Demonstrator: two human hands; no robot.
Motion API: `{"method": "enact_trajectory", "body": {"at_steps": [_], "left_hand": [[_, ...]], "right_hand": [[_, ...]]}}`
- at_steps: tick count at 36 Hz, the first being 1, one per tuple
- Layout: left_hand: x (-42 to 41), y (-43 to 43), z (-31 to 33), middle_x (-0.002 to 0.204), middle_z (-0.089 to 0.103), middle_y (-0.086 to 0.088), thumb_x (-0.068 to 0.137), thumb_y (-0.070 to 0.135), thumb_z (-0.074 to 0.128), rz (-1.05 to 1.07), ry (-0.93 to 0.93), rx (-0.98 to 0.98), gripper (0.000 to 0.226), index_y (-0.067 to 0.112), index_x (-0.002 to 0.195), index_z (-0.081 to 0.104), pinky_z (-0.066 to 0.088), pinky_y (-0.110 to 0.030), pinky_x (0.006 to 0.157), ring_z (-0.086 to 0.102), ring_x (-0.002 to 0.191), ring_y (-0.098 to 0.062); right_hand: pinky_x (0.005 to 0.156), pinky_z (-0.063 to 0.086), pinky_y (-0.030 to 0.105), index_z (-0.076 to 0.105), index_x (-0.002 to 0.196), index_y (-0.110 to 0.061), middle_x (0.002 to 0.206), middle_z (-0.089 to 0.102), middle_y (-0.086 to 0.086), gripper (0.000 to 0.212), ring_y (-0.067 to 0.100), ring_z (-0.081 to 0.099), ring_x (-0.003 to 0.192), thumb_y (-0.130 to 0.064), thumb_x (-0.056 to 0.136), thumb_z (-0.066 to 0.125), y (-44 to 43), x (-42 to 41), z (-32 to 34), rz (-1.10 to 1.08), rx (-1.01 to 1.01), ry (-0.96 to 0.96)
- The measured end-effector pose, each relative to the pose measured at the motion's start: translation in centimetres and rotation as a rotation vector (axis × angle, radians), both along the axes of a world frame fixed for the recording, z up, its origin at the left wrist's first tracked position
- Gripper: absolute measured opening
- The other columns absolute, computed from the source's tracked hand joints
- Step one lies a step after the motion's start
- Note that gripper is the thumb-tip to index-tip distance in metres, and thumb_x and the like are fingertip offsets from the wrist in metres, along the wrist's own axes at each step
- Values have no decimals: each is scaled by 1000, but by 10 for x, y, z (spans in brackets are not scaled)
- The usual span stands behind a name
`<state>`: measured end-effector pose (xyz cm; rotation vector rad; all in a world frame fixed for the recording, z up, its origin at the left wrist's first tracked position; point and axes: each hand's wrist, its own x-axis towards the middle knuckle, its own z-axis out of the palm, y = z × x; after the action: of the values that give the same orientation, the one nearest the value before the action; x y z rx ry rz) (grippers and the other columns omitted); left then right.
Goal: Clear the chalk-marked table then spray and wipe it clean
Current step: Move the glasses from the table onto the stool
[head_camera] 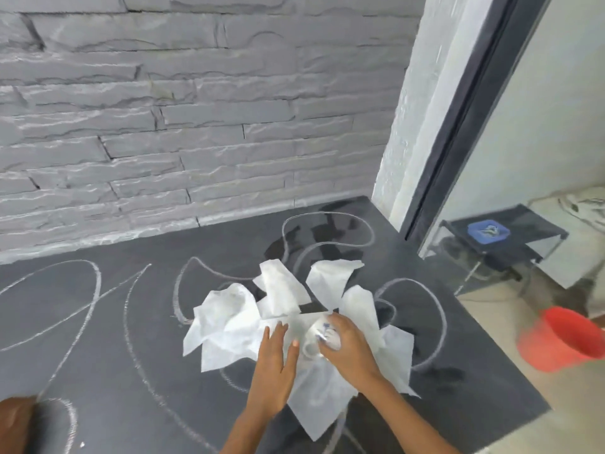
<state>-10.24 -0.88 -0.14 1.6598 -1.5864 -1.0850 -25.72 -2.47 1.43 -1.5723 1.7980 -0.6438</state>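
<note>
White paper tissues: limp, light; beneath straight-fingered left hand.
Blue-patterned white cup: likely fragile; body clasped within right hand.

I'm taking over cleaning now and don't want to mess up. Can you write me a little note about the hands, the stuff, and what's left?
Left hand: flat on the paper towels, fingers straight.
Right hand: grips a small white cup over the towels.
Towels: heaped mid-table.
Done: the far corner has a wet patch, it seems.
Left: take cup and towels off, then spray and wipe away the chalk lines.
</note>
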Motion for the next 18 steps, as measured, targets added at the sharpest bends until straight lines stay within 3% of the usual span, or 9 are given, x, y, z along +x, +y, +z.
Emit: {"method": "enact_trajectory", "body": {"at_steps": [3,9,18], "left_hand": [[-16,8,-10,157,15,10,98,43,33,2,-50,55,55,25,148,20,10,-31,118,-3,142,0],[-25,16,-17,157,17,7,99,40,34,-13,-143,71,54,20,148,23,6,-26,116,-4,145,-7],[-23,14,-16,157,20,8,102,37,29,-24,-201,70,47,21,146,29,3,-24,115,-9,142,-4]], "right_hand": [[103,35,21,41,136,-23,136,47,-5,60,12,45,125,-38,83,67,-2,-9,-7,25,42,18],[100,37,21,35,140,-21,136,47,-2,74,14,46,124,-41,79,71,-9,-13,-16,51,95,-7],[95,44,25,42,137,-18,127,55,0,73,17,53,115,-40,75,73,-21,-9,-22,-13,85,-7]]}}
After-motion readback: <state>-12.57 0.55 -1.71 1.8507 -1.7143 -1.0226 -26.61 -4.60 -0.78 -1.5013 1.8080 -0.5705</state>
